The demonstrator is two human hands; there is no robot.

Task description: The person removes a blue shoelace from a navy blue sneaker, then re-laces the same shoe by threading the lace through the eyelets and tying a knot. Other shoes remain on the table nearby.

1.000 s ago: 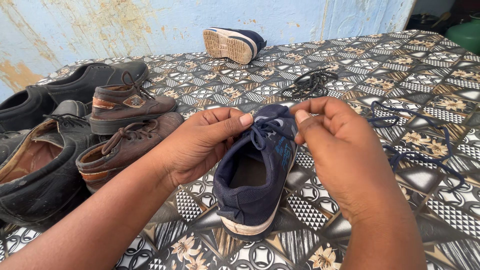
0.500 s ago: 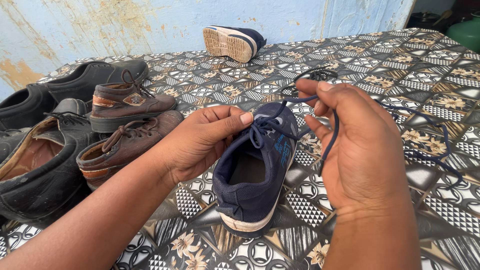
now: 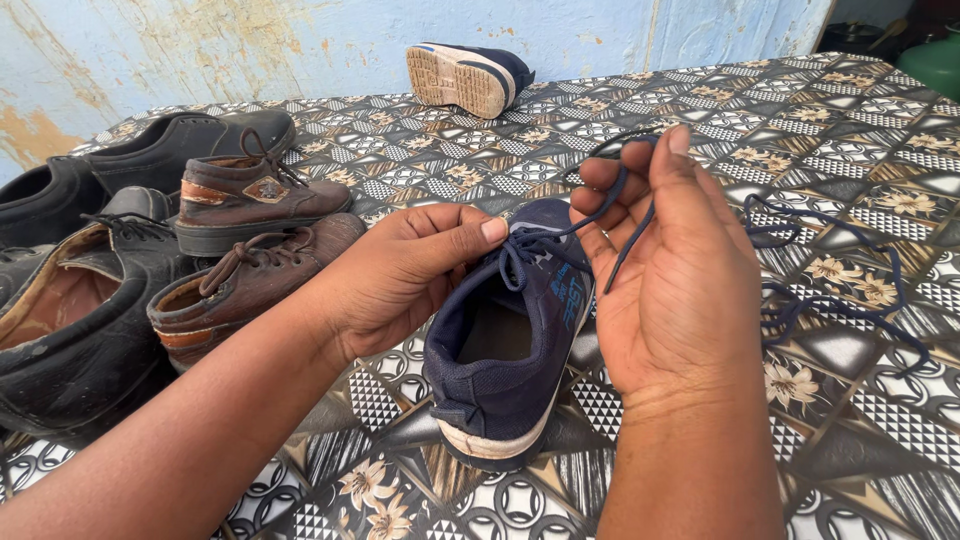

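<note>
A navy blue sneaker (image 3: 510, 350) with a white sole lies on the patterned table cover (image 3: 860, 140), heel toward me. My left hand (image 3: 400, 270) grips its left side by the eyelets, thumb on the tongue. My right hand (image 3: 670, 270) is raised just right of the shoe, fingers closed on a dark blue lace (image 3: 600, 215) that runs from the eyelets up through them. More of the lace (image 3: 830, 300) trails loose over the table to the right.
Two brown lace-up boots (image 3: 245, 240) and several black shoes (image 3: 70, 300) crowd the left side. Another navy sneaker (image 3: 465, 75) lies sole up at the far edge by the blue wall. A green container (image 3: 935, 60) stands at the far right.
My right hand has lifted away from the eyelets and turned palm toward me, drawing the lace up and out to the right. The left hand has kept its hold on the shoe.
</note>
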